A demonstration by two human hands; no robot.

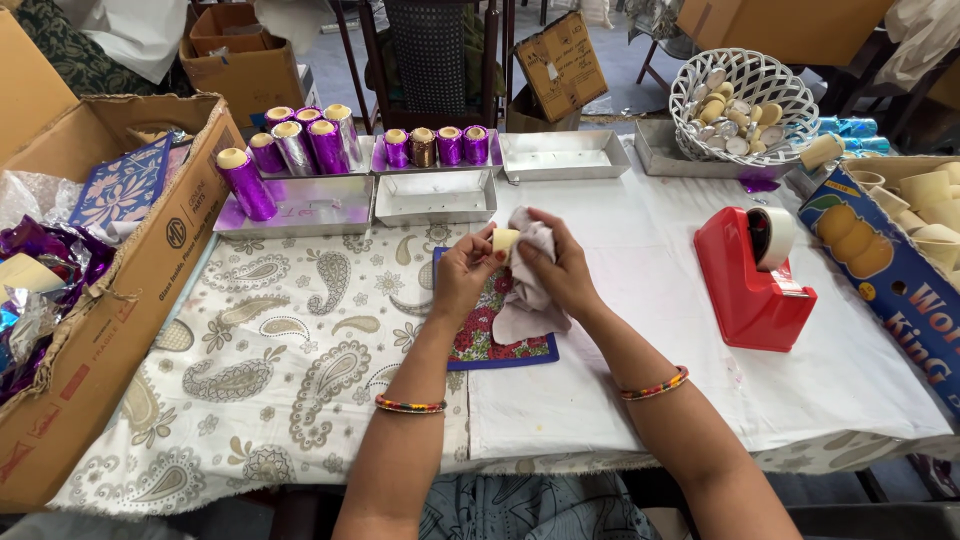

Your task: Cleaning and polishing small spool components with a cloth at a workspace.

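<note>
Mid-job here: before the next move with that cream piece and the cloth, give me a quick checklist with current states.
1. Cream cylinder pinched in left hand: ok.
2. White cloth held by right hand against the cylinder: ok.
3. Flowered mat lying under the hands: ok.
4. Near empty metal tray free to take a piece: ok.
5. Red tape dispenser loaded with a roll, beside the right hand: ok.
6. Cylinder surface clean: cannot tell, cloth covers most of it.
</note>
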